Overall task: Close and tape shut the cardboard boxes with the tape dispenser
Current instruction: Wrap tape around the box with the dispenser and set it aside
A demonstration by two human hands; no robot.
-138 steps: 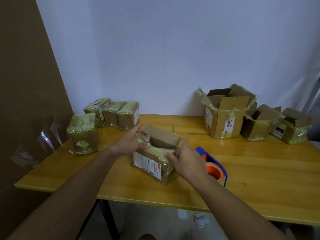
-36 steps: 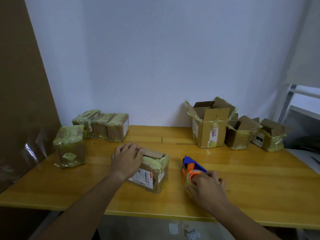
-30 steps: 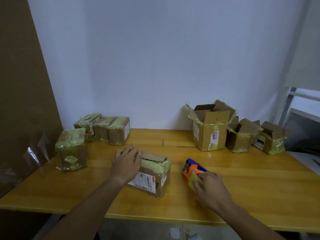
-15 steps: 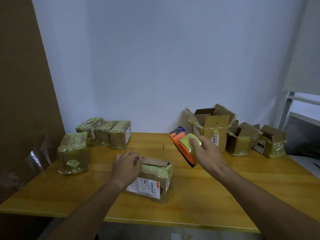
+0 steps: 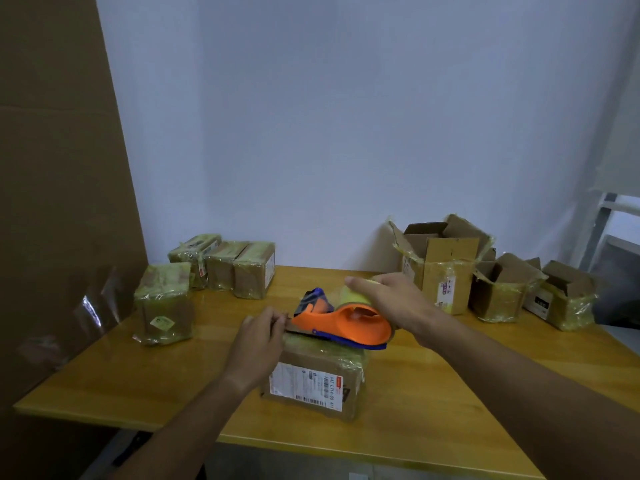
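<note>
A small cardboard box (image 5: 313, 379) with a white shipping label lies in the middle of the wooden table (image 5: 433, 420). My left hand (image 5: 258, 344) rests on its top left end, fingers curled at the flap edge. My right hand (image 5: 391, 299) grips the orange and blue tape dispenser (image 5: 341, 323) by its yellowish tape roll and holds it low over the box top, its blue front end close to my left fingers.
Several boxes wrapped in yellowish tape (image 5: 221, 265) stand at the back left, one more (image 5: 164, 303) nearer. Three open cardboard boxes (image 5: 445, 265) stand at the back right. A large brown cardboard sheet (image 5: 59, 202) leans on the left. A white wall is behind.
My right hand picked the tape dispenser off the table, lifted it, then brought it down over the box top. My left hand stayed on the box's left end.
</note>
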